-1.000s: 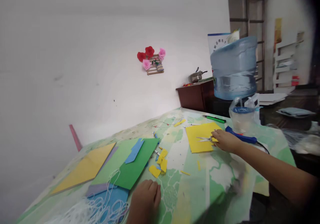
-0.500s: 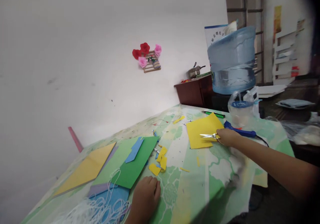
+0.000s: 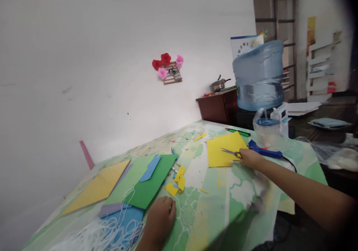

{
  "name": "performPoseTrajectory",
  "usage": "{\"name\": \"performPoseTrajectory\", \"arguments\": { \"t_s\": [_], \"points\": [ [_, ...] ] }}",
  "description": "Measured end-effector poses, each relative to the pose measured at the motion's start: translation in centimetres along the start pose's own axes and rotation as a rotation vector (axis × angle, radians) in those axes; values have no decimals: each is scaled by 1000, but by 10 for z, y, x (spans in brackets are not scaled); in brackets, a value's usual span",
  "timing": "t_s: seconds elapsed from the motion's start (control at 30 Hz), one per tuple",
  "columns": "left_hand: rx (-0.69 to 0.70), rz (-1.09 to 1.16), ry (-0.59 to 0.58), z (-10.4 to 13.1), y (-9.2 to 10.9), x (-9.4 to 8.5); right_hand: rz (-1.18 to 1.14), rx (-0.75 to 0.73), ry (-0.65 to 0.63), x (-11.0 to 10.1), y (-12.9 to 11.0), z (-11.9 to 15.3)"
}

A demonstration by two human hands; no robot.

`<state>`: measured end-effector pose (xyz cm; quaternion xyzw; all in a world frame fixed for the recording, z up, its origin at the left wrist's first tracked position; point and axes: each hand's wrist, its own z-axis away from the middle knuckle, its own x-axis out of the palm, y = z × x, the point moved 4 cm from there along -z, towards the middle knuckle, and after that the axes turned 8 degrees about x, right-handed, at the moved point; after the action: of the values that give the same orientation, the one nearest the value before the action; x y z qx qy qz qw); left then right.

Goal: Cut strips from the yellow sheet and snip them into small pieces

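Observation:
My right hand [image 3: 250,158] grips a small pair of scissors [image 3: 229,152] by its handles. The blades point left, over a yellow sheet [image 3: 219,146] lying on the table; whether they touch the sheet I cannot tell. My left hand [image 3: 160,217] rests on the patterned tablecloth [image 3: 201,221], fingers curled together, with nothing visible in it. Beside it lie a green sheet [image 3: 153,191], a blue paper piece [image 3: 151,169] and tangled white string [image 3: 103,232]. Yellow paper scraps [image 3: 180,180] are scattered between my hands.
A blue glue gun [image 3: 264,151] with a cord lies just beyond my right hand. Behind it stand a lidded plastic cup [image 3: 267,131] and a large water bottle [image 3: 260,75]. A green cutter [image 3: 239,132] and a yellow board [image 3: 96,187] lie along the wall side.
The scissors have turned, so their tips now point up and left over the yellow sheet. My right hand has shifted slightly left. My left hand stays on the table.

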<state>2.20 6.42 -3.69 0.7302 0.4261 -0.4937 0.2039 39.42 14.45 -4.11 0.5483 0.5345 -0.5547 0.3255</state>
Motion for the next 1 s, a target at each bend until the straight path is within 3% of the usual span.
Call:
{"name": "performPoseTrajectory", "arguments": {
  "t_s": [0.2, 0.43, 0.57, 0.7, 0.8, 0.87, 1.0],
  "points": [
    [42, -4, 42, 0, 3, -1, -17, -11, 84, -18, -14, 4],
    [15, 7, 63, 2, 7, -9, -178, -121, 258, -73, -36, 42],
    [-66, 42, 91, -1, 28, -23, -628, -323, 352, -96, -45, 75],
    [-249, 304, 21, -12, 66, -32, -1053, -301, 293, -79, -45, 96],
    [-112, 312, -41, -25, 97, -31, -1223, -114, 275, -50, -32, 107],
    [-60, 233, -87, -31, 107, -26, -1323, 18, 297, -32, -17, 114],
    [92, 80, -112, -41, 121, -13, -1408, 118, 285, -14, 9, 121]
  ]
}}
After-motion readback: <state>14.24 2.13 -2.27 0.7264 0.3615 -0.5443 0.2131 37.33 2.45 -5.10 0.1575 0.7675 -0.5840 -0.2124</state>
